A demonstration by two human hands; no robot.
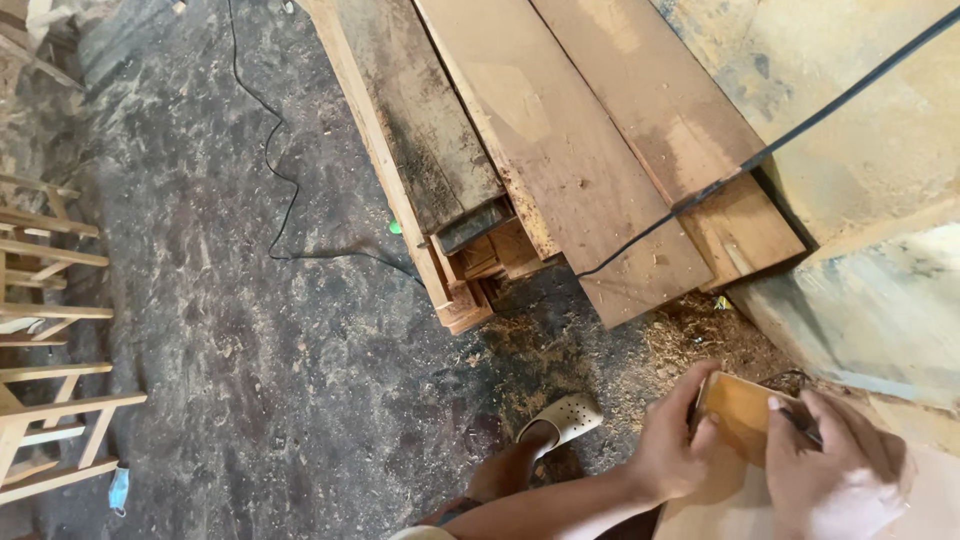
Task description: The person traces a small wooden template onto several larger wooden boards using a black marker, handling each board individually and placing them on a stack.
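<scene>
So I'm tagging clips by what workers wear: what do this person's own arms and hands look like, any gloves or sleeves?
Both hands are bare: no gloves on the left hand or the right hand. The left forearm is bare too, with no sleeve showing. No rings or watch can be seen. The right arm is out of the picture.

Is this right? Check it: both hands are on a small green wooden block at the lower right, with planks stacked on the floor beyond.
Not quite. The head view shows the small wooden block is orange-tan, not green. The rest stands: the left hand and right hand are both on it at lower right, with planks stacked on the floor beyond.
</scene>
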